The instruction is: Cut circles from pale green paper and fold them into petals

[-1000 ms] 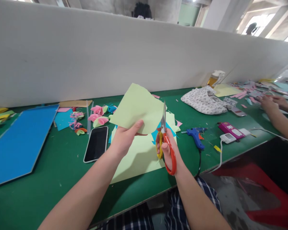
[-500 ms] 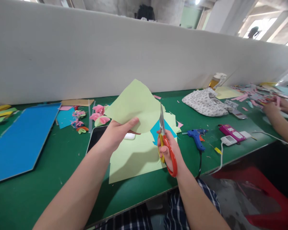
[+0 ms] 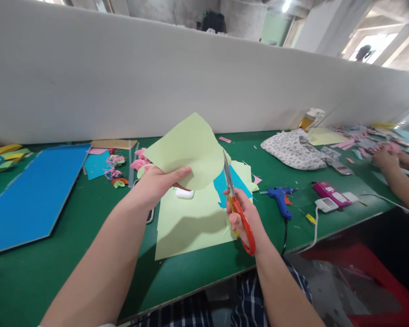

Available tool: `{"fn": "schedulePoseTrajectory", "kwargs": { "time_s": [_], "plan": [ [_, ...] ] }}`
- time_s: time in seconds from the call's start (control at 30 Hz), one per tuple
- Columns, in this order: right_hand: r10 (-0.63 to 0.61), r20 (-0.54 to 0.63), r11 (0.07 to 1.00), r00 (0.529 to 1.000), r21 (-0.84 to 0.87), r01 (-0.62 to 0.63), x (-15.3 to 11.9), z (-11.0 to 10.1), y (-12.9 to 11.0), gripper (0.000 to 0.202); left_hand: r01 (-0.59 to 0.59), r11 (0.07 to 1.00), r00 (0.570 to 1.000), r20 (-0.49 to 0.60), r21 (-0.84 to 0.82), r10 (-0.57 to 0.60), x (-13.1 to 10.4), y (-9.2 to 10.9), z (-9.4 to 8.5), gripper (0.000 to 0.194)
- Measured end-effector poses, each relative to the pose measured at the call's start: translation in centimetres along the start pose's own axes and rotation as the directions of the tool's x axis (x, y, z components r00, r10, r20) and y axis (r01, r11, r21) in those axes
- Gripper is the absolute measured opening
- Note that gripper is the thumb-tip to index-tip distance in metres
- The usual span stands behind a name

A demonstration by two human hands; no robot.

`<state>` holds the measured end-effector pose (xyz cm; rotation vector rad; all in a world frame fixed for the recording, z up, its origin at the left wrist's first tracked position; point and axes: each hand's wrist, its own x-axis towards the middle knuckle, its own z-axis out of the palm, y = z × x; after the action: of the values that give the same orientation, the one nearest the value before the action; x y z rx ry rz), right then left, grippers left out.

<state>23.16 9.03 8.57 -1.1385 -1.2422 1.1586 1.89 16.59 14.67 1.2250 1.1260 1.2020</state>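
My left hand (image 3: 160,181) pinches the lower left of a light green paper sheet (image 3: 194,150), thumb on top, and holds it above the table. The sheet's right edge is rounded. In my right hand (image 3: 243,213) is a pair of scissors (image 3: 240,204) with red and yellow handles. Its blades point up along the right edge of the sheet. Below lie a larger light green sheet (image 3: 184,231), a blue paper piece (image 3: 221,188) and a small white object (image 3: 184,194). A dark device, partly hidden by my left forearm, lies beside the larger sheet.
On the green table (image 3: 102,272), a large blue board (image 3: 37,195) lies at left, near pink paper petals (image 3: 141,159). Rightward are a blue glue gun (image 3: 281,200), a magenta device (image 3: 331,194) and a patterned cloth (image 3: 291,150). Another person's hands (image 3: 388,159) work at far right.
The held sheet has turned slightly and shifted left, its right edge now rounder. The scissors tilt more to the left, with their blades slightly apart from each other. The camera view has shifted a little.
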Motion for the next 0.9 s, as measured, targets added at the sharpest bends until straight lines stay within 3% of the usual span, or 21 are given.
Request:
{"fn": "schedulePoseTrajectory", "kwargs": {
  "time_s": [0.1, 0.3, 0.5, 0.67, 0.9],
  "plan": [
    [-0.002, 0.007, 0.999, 1.000, -0.033, 0.002, -0.1, -0.1, 0.0, 0.086, 0.027, 1.000, 0.996, 0.080, -0.009, -0.026, 0.1, 0.1, -0.6, 0.044],
    [0.023, 0.038, 0.995, 0.999, -0.096, -0.020, -0.2, -0.5, -0.2, 0.085, 0.001, 1.000, 0.992, 0.130, 0.006, -0.002, 0.4, 0.3, -1.6, 0.045],
    [0.010, 0.073, 0.984, 0.997, -0.181, 0.003, 0.0, -1.3, 0.1, 0.089, 0.022, 0.998, 0.995, 0.096, 0.055, -0.027, 0.3, 0.8, -2.3, 0.038],
    [0.009, 0.140, 0.998, 0.990, -0.061, 0.000, 0.1, -1.4, 0.8, 0.101, 0.012, 0.997, 0.995, 0.102, 0.074, -0.019, 0.3, 0.7, -2.2, 0.039],
    [0.022, 0.112, 1.000, 0.993, 0.000, -0.022, 0.1, -1.0, 0.7, 0.108, 0.066, 0.987, 0.983, 0.158, 0.148, -0.090, -0.1, 0.7, -1.3, 0.048]
  ]
}}
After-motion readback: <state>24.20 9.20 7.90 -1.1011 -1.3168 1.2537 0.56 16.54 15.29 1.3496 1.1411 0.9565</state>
